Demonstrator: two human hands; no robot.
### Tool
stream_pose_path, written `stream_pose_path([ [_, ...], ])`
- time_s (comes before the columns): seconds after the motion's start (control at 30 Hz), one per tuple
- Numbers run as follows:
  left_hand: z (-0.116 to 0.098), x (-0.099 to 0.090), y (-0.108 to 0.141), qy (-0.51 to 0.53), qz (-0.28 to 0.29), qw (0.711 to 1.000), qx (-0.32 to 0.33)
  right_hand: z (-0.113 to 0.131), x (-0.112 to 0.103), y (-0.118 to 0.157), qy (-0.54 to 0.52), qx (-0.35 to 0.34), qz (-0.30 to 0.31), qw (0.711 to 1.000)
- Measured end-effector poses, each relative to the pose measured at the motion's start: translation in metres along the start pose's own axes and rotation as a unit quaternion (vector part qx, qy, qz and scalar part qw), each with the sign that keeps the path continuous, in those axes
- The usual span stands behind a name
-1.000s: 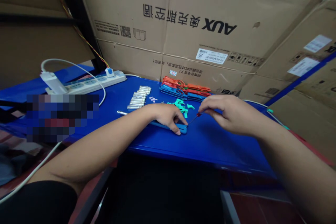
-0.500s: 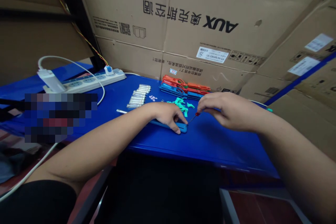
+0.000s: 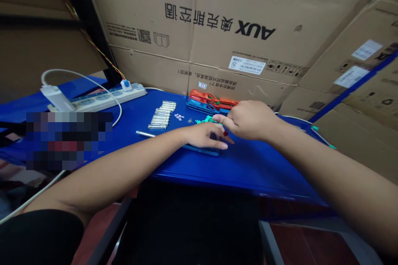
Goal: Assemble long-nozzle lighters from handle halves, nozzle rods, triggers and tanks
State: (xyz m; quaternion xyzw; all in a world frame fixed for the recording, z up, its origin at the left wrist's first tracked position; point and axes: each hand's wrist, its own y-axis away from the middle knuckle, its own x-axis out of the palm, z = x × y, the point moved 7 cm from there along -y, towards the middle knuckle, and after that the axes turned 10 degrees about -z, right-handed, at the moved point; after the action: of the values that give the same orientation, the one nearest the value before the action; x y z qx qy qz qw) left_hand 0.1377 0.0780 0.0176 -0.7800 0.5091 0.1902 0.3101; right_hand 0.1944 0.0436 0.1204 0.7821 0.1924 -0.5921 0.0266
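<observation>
On the blue table a long blue plastic piece (image 3: 203,151) lies beneath my left hand (image 3: 205,136), whose thumb and fingers are spread just above it. My right hand (image 3: 245,120) is closed around a small tool with a red handle (image 3: 226,133), close to my left fingertips. The tool's tip is hidden. Green plastic pieces (image 3: 207,120) lie behind my left hand, partly covered by it. Farther back are stacked red and blue plastic parts (image 3: 205,101). Several silvery metal pieces (image 3: 161,116) form a row to the left, near small pale pink bits (image 3: 178,117).
A white power strip (image 3: 102,98) with a plugged-in adapter (image 3: 57,97) and white cable stands at the back left. One more metal piece (image 3: 145,134) lies left of my forearm. A large cardboard box (image 3: 149,66) rises behind the table (image 3: 248,174).
My left fingers have lifted off the blue piece and spread. My right hand has moved left with the red-handled tool, over the green pieces. The view has shifted slightly.
</observation>
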Motion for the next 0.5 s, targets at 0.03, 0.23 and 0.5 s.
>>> stream_pose_path([
  [0.03,0.001,-0.001,-0.002,0.030,-0.020,0.999,0.001,-0.001,0.000,0.001,0.000,0.002,0.000,1.000],
  [0.23,0.011,0.002,-0.004,0.099,-0.010,0.995,-0.022,-0.001,-0.014,0.018,-0.163,-0.149,0.002,0.975],
  [0.5,0.011,0.002,-0.004,0.095,0.007,0.995,-0.006,-0.015,-0.007,0.012,0.007,-0.066,-0.002,0.998],
])
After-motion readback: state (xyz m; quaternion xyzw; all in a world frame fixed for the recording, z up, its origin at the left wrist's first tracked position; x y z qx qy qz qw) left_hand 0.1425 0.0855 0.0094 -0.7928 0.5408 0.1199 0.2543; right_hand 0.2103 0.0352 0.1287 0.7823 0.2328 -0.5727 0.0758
